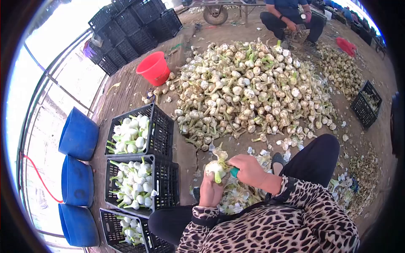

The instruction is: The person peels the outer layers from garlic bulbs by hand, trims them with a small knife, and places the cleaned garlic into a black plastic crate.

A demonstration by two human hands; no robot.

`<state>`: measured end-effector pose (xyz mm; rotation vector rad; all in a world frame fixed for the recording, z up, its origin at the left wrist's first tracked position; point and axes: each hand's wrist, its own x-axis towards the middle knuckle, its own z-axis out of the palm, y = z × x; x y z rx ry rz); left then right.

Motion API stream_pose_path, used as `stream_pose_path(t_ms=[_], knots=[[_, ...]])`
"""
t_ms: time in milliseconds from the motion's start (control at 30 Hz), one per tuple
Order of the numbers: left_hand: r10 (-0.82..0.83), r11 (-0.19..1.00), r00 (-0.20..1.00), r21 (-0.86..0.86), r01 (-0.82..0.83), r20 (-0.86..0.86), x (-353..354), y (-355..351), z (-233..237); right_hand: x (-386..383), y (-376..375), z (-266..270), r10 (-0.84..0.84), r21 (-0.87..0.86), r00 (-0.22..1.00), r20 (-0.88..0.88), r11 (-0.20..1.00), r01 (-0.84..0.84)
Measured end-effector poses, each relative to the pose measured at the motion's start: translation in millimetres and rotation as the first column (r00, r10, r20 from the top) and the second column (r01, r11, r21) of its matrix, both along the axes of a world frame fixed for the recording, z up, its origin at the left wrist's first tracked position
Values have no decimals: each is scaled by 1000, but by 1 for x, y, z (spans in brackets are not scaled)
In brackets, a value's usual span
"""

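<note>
My left hand (210, 192) is closed around the underside of a garlic bulb (214, 168), whose cut green stem points toward me while loose dry skin hangs off its far side. Close against the bulb on the right, my right hand (252, 172) grips a small tool with a green handle (234, 172); its working end is hidden. Below both hands, peeled garlic skins (236, 197) lie between my legs. Beyond them rises a large heap of unpeeled garlic bulbs (249, 88) with stems attached.
Black crates of cleaned garlic (162, 130) stand at my left, beside blue tubs (79, 139). A red bucket (154, 69) sits near stacked black crates (130, 29). Another person (291, 19) sits behind the heap. A black crate (366, 105) is at right.
</note>
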<state>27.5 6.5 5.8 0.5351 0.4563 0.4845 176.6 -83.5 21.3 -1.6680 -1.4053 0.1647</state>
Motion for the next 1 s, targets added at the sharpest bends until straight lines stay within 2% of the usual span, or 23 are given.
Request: stream_pose_path(t_ms=[167, 333, 433, 533, 633, 667, 767, 800, 833, 867, 967, 1000], knots=[[37, 999, 999, 40, -36, -16, 2, -4, 5, 2, 1, 1, 11, 15, 999, 32, 1000, -12], [36, 995, 999, 93, -34, -24, -1, -3, 2, 0, -1, 4, 46, -85, 986, 161, 996, -33], [36, 999, 998, 3, -35, -53, 0, -4, 8, -1, -2, 11, 51, -86, 971, 232, 996, -32], [-46, 998, 992, -52, 41, -113, -5, -1, 6, 8, 1, 12, 7, -152, 966, 257, 988, 34], [-334, 941, 929, 10, 339, -159, -13, -4, 2, 31, 7, 3, -31, -298, 955, 295, 947, 122], [-385, 919, 914, 35, 392, -130, -16, -3, 0, 38, 7, -2, -38, -351, 949, 314, 924, 153], [-244, 968, 968, -79, 240, -54, -18, -1, -7, 38, 0, -22, 95, -569, 968, 234, 820, 57], [-153, 976, 984, -169, 136, -90, -15, 0, -3, 35, -2, -28, 141, -594, 969, 204, 805, 8], [-21, 990, 997, -138, 10, -79, -9, -2, 3, 29, -5, -33, 189, -616, 967, 173, 786, -44], [-6, 987, 998, -161, -4, -65, -10, 0, 1, 25, -6, -37, 235, -636, 962, 141, 766, -95], [42, 986, 999, -162, -45, -24, -10, 4, 0, 12, -14, -15, 148, -373, 975, 168, 925, -76], [53, 987, 999, -153, -54, -8, -8, 3, 0, 7, -12, -11, 77, -210, 994, 73, 976, -60]])
